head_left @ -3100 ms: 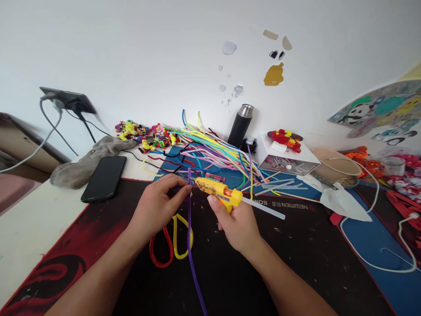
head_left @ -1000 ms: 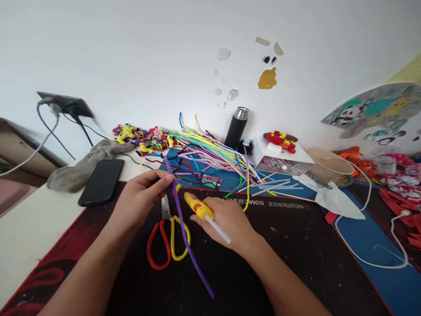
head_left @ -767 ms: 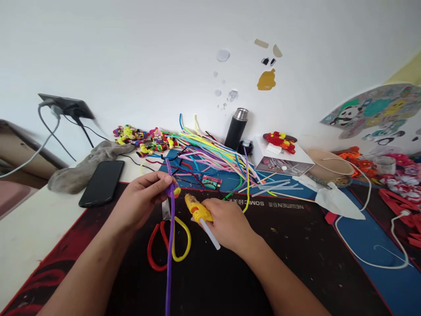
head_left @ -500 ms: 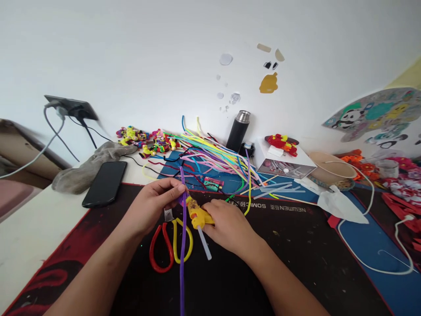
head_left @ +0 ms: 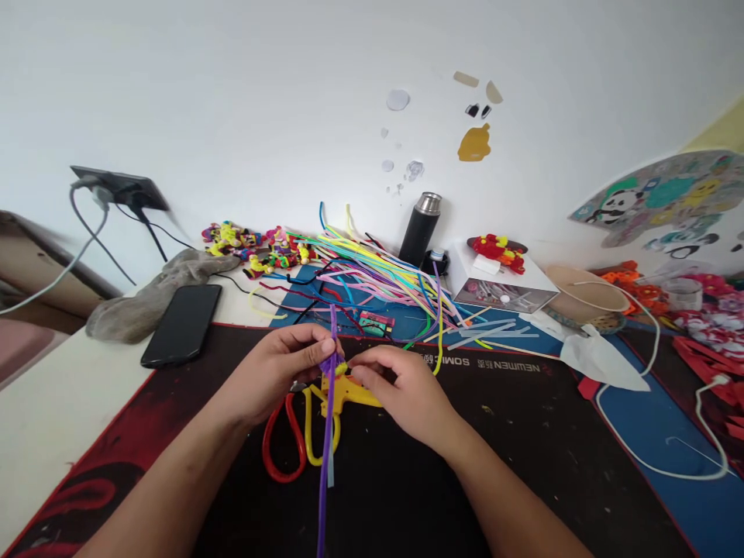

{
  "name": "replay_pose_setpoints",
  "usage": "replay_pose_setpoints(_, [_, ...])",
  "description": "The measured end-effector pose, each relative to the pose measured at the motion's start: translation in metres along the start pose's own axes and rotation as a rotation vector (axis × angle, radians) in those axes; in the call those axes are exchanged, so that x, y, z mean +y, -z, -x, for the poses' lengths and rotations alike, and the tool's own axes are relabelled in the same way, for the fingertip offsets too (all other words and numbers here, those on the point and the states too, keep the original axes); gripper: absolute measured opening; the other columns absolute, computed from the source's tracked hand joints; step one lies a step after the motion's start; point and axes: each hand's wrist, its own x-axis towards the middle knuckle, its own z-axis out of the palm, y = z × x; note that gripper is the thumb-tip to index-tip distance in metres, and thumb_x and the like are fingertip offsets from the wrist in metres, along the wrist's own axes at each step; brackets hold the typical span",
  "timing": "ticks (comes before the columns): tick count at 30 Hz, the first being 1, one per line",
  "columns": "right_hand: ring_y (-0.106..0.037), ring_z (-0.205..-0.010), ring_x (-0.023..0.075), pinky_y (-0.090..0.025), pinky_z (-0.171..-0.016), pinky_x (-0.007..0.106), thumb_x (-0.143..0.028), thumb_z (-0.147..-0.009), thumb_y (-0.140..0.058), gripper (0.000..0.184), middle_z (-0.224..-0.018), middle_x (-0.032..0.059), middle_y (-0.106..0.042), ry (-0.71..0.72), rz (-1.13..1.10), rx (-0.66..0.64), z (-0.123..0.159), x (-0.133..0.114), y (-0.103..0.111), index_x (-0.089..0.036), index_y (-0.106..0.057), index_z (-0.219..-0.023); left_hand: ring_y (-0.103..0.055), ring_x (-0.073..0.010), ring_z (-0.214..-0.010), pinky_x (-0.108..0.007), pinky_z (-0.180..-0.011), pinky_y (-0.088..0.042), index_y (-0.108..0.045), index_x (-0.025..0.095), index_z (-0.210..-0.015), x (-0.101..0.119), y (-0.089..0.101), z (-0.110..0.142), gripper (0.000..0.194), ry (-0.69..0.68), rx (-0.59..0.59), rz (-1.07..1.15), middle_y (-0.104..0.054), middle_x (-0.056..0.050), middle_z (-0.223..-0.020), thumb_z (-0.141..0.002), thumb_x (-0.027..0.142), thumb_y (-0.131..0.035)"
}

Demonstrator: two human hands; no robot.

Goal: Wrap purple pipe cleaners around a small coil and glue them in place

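Note:
My left hand [head_left: 294,364] is closed in a pinch on a long purple pipe cleaner [head_left: 326,442], which stands up a little above the thumb and hangs far down over the mat. At these fingertips is a small fuzzy purple and yellow pipe-cleaner piece [head_left: 342,369], partly hidden. My right hand [head_left: 404,387] is beside it, thumb and forefinger drawn together at its yellow side; whether they grip it is hidden. Below lies a yellow glue gun [head_left: 354,394] with a pale glue stick [head_left: 331,469] out of its back. Scissors with red and yellow handles [head_left: 284,446] lie under the left hand.
Behind my hands is a heap of coloured pipe cleaners [head_left: 372,267], with a black thermos [head_left: 421,229] and small pipe-cleaner figures [head_left: 232,239]. A phone [head_left: 181,325] lies left. Right are a white drawer box [head_left: 505,287], glue sticks [head_left: 494,333] and a white cable [head_left: 639,463].
My right hand has let go of the glue gun, which now lies on the mat, turned. Its fingers have come to the small piece. The left hand keeps its pinch, shifted slightly right.

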Motion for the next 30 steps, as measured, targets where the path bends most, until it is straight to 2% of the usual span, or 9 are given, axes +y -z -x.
replay_pose_setpoints(5, [-0.059,-0.064,0.0154,-0.046,-0.061,0.028,-0.045,-0.098,-0.073,0.025,-0.072,-0.0008,-0.067,-0.112,-0.346,0.104,-0.002,0.001,-0.003,-0.021,-0.080,-0.098,-0.056,-0.0129,-0.066,-0.024,-0.061,-0.044,-0.080,0.017,-0.075,-0.005,-0.006,0.000,0.049,0.067,-0.064,-0.005,-0.069,-0.003,-0.076,-0.063,0.058,-0.102])
replay_pose_setpoints(11, [-0.050,-0.058,0.0115,-0.044,-0.058,0.026,-0.052,-0.087,-0.084,0.034,-0.069,-0.0040,-0.061,-0.177,-0.554,0.083,-0.003,-0.001,-0.008,-0.020,-0.076,-0.095,-0.053,-0.0134,-0.065,-0.025,-0.061,-0.044,-0.080,0.017,-0.075,-0.011,-0.008,0.000,0.047,0.094,-0.076,-0.026,-0.064,-0.002,-0.074,-0.064,0.058,-0.101])
replay_pose_setpoints(17, [-0.047,-0.056,0.0105,-0.043,-0.056,0.025,-0.055,-0.082,-0.089,0.039,-0.066,-0.0059,-0.058,-0.211,-0.641,0.081,-0.003,-0.004,-0.011,-0.021,-0.073,-0.089,-0.051,-0.0127,-0.062,-0.024,-0.059,-0.042,-0.078,0.017,-0.073,-0.011,-0.012,0.000,0.043,0.109,-0.077,-0.035,-0.062,-0.001,-0.071,-0.060,0.049,-0.104])
replay_pose_setpoints(21, [-0.048,-0.056,0.0100,-0.042,-0.056,0.025,-0.056,-0.082,-0.090,0.041,-0.066,-0.0056,-0.058,-0.215,-0.695,0.069,-0.003,-0.002,-0.012,-0.020,-0.072,-0.087,-0.052,-0.0128,-0.062,-0.025,-0.059,-0.042,-0.077,0.016,-0.074,-0.011,-0.012,0.000,0.045,0.139,-0.098,-0.047,-0.063,-0.001,-0.071,-0.062,0.051,-0.102])
replay_pose_setpoints(30, [-0.050,-0.057,0.0100,-0.040,-0.056,0.024,-0.057,-0.081,-0.091,0.043,-0.068,-0.0052,-0.060,-0.223,-0.739,0.054,-0.002,-0.001,-0.014,-0.019,-0.072,-0.088,-0.044,-0.0104,-0.057,-0.023,-0.053,-0.031,-0.077,0.016,-0.069,-0.007,-0.015,0.002,0.046,0.139,-0.093,-0.068,-0.059,0.000,-0.064,-0.060,0.054,-0.102])
